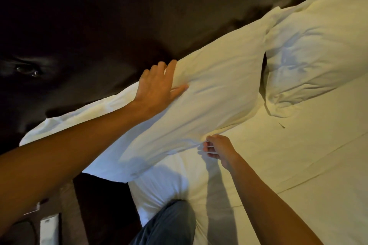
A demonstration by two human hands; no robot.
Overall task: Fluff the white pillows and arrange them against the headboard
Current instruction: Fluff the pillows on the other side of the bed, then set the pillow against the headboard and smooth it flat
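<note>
A white pillow (215,89) leans against the dark headboard (99,16) in the middle of the view. My left hand (157,85) grips its upper left edge, fingers over the top and thumb pressed into the front. My right hand (216,148) pinches the pillow's lower hem where it meets the sheet. A second white pillow (318,45) leans on the headboard to the right. Another pillow (65,125) lies behind and to the left, partly hidden by my left arm.
The white bed sheet (298,165) fills the right and lower part of the view. My knee in grey trousers (169,223) rests on the bed's near edge. A dark nightstand area with a white card (49,228) is at the lower left.
</note>
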